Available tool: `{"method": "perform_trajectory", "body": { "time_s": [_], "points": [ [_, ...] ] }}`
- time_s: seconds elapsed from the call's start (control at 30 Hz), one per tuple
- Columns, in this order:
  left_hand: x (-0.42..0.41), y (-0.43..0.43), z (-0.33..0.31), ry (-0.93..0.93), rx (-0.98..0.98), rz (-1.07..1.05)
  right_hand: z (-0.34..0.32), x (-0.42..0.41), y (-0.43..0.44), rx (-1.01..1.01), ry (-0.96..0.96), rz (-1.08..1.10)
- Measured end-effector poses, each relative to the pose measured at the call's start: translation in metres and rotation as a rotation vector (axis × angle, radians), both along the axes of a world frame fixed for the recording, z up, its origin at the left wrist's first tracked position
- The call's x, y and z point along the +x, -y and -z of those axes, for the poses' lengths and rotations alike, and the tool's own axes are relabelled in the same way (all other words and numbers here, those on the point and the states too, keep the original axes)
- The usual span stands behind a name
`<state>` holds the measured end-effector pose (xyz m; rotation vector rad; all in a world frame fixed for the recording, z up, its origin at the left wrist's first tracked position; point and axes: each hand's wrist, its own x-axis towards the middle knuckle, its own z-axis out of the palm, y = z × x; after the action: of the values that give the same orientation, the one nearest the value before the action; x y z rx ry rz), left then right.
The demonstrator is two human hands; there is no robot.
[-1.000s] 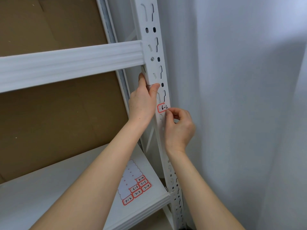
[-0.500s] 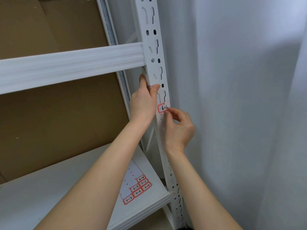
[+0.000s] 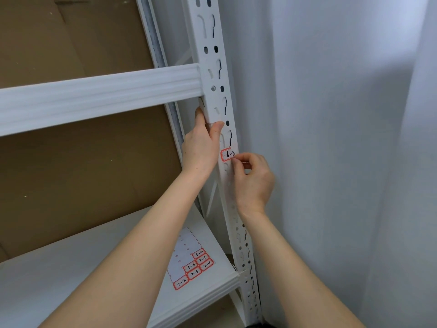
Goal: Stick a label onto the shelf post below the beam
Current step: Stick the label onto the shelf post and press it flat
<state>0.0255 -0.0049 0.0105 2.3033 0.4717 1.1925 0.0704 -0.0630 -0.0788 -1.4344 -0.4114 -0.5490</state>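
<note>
You're most of the way there, I'd say. The small red-bordered paper label (image 3: 227, 154) marked "6-3" sits on the front face of the white slotted metal shelf post (image 3: 201, 58), a little way below the ribbed white metal beam (image 3: 99, 91), so placement looks right for the job. Your left hand (image 3: 201, 147) grips the post just under the beam's end bracket, thumb across the front and fingers curled round the back, steadying it. Your right hand (image 3: 254, 181) has thumb and forefinger pinched together on the label's right edge, right where the post face turns the corner. Honestly I can't tell from this angle whether that edge is stuck down flat or lifted off the metal, since your fingertips cover it. The left part of the label looks flush against the post. What's left, I reckon: let go of that edge, rub the whole label flat, and check it isn't bridging a slot. Down on the white shelf board (image 3: 71, 268) lies the mostly peeled white sticker sheet (image 3: 189, 261) with a few written labels left on it, just beside the post's foot, and brown cardboard backing (image 3: 71, 174) stands behind the shelf.
</note>
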Motion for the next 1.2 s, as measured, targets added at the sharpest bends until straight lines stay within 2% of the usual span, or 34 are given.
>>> {"method": "perform_trajectory", "body": {
  "time_s": [0.4, 1.03, 1.2],
  "points": [
    [0.000, 0.001, 0.001, 0.004, 0.016, -0.005, 0.005, 0.001, -0.009, 0.149, 0.160, 0.053],
    [0.003, -0.001, 0.001, -0.004, 0.017, -0.038, 0.000, 0.010, -0.007, -0.014, 0.206, 0.060],
    [0.000, 0.001, 0.000, -0.005, 0.012, -0.007, -0.002, 0.009, -0.003, 0.004, 0.221, 0.060]
  ]
}}
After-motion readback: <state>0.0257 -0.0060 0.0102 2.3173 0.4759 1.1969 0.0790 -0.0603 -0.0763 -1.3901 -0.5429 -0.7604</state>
